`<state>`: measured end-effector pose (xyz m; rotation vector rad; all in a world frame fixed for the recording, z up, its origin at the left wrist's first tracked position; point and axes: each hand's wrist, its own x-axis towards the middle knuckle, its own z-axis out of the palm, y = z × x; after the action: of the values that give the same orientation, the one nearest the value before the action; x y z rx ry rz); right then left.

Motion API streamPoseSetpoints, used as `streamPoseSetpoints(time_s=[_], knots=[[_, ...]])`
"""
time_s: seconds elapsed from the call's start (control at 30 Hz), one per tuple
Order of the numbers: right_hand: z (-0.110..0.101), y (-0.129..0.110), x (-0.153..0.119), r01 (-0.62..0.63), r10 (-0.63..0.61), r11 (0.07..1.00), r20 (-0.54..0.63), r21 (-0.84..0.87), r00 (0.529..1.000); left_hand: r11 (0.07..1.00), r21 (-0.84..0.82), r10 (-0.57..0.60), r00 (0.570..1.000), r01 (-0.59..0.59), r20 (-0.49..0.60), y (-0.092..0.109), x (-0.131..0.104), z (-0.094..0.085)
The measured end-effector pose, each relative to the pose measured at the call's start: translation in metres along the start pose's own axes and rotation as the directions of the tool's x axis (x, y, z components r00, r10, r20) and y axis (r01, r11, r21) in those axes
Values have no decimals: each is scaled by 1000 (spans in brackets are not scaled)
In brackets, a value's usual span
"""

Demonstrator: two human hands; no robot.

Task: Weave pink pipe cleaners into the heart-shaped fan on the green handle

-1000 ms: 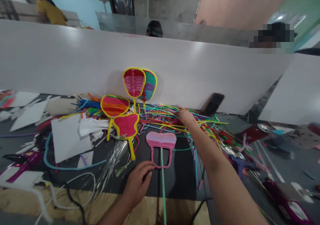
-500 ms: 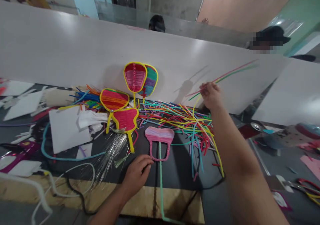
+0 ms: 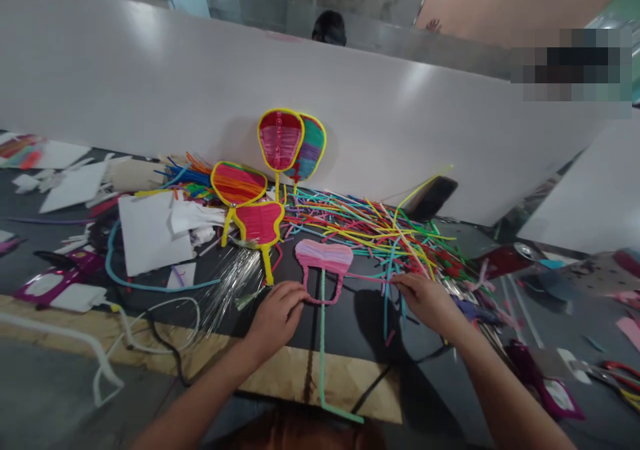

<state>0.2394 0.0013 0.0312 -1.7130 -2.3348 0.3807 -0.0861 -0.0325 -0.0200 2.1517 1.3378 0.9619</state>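
A small fan shape made of pipe cleaners lies on the dark table, its upper part filled with pink and lilac rows and its lower part an open pink outline. Its mint-green stem runs down towards me and bends at the end. My left hand pinches the fan's lower left corner. Between the fingertips of my right hand is a pink pipe cleaner, stretched sideways to the fan's right edge. Whether its far end is attached there I cannot tell.
Behind lies a heap of coloured pipe cleaners, with a dark phone-like slab leaning beyond. Several yellow-rimmed fans stand and lie left of centre. Silver tinsel, white card, a can and scissors lie about.
My right hand has come down and towards me from above the heap, bringing the pink pipe cleaner to the fan's right side. The green strand is no longer seen in it. My left hand stays at the corner.
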Motion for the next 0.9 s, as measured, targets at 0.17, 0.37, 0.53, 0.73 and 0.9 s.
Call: streamPoseSetpoints(time_s=[0.17,0.37,0.53,0.73,0.9], knots=[[19,-8,-14,-4,20,977,73,-213,997,990,133,-48,999,46,16,-7,21,-5],[42,-39,-6,-29,81,952,159,-306,984,982,190,-26,993,3,119,-13,46,3],[47,-46,-4,64,-34,948,101,-311,994,967,244,34,990,-67,139,-15,65,9],[39,-35,-7,58,-8,928,135,-369,991,947,308,41,987,-87,153,-20,69,13],[45,-36,-5,27,7,937,96,-348,995,930,343,64,975,-136,213,-19,69,12]])
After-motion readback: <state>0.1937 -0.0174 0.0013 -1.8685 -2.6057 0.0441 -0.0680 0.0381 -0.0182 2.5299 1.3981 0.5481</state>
